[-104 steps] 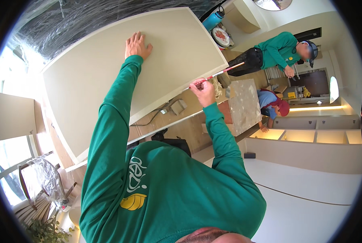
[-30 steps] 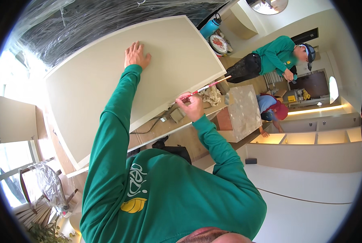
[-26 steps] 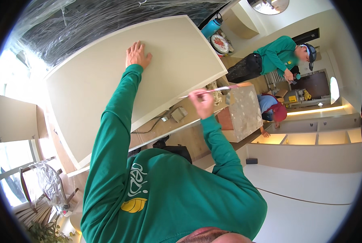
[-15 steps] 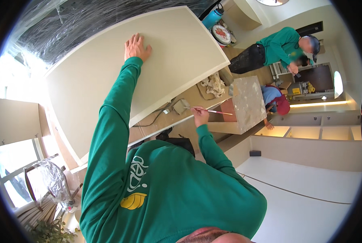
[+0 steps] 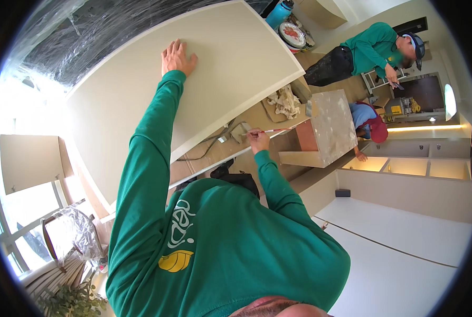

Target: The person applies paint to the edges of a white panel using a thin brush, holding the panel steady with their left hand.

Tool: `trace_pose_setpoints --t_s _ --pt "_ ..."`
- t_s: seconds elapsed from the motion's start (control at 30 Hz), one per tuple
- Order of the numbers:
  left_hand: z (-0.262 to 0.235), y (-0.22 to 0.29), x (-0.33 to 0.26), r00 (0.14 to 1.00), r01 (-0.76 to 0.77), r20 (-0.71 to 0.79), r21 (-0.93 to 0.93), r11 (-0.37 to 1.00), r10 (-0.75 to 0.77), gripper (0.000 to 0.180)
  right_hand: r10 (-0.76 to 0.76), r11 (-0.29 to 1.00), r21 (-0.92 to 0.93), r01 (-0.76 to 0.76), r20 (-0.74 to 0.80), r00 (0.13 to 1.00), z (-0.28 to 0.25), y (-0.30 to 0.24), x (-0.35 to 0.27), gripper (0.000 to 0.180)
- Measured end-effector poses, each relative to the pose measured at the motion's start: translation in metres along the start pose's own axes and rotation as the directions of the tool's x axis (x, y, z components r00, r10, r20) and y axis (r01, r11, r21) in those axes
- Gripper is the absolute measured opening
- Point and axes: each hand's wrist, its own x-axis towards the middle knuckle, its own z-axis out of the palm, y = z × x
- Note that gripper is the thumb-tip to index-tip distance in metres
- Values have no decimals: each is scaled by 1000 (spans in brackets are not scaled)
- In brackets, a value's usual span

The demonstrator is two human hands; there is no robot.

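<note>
On the broad cream panel (image 5: 230, 63), near its far edge, my left hand (image 5: 178, 59) lies palm down, fingers parted and grasping nothing. My right hand (image 5: 258, 141) is off the near edge of that panel, fingers pinched around a thin red-and-white stick (image 5: 276, 130), which points out to the right. Whether its left end touches the pale block (image 5: 240, 132) behind I cannot tell. Noted beside that block: a dark cable (image 5: 204, 148). Farther right, a crumpled off-white cloth (image 5: 284, 102) lies just past the panel's near edge. A paint-flecked board (image 5: 333, 126) stands beyond. Also observed at right: one person in green (image 5: 373, 47), upright, and another in a maroon cap (image 5: 378, 129), one hand at the lit compartments (image 5: 408, 166).
</note>
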Motion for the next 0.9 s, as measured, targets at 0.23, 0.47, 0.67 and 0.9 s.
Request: trace_pose_setpoints --t_s 0.23,0.47,0.67,0.9 --pt "1 -2 2 1000 11 -8 3 1000 -11 62 -26 982 185 44 -97 995 -21 -6 4 11" --pt "2 3 4 1000 -11 -30 -19 1000 10 61 -8 994 105 22 -132 991 -40 4 6 12" --pt "-2 -18 -5 999 -44 -16 -73 996 43 55 94 861 508 -26 -108 990 -63 -69 2 12" --pt "-42 -107 -15 999 -6 39 -144 990 12 54 49 722 689 -61 36 998 -77 -146 -8 21"
